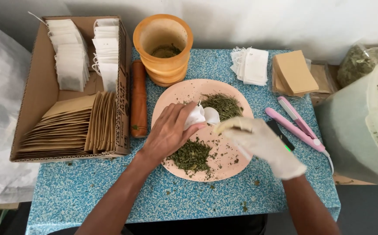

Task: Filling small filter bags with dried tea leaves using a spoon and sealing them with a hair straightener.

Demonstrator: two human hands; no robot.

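Head camera, looking steeply down, close above table (89,191)

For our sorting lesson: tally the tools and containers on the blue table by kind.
Cardboard box: 1
Wooden mortar: 1
Wooden pestle: 1
Pink plate: 1
Pink sealing tool: 1
Total: 5

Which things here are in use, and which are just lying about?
In use: left hand holding a white tea bag; gloved right hand; herbs; pink plate.

Lying about: mortar, pestle, cardboard box, pink sealer, envelopes.
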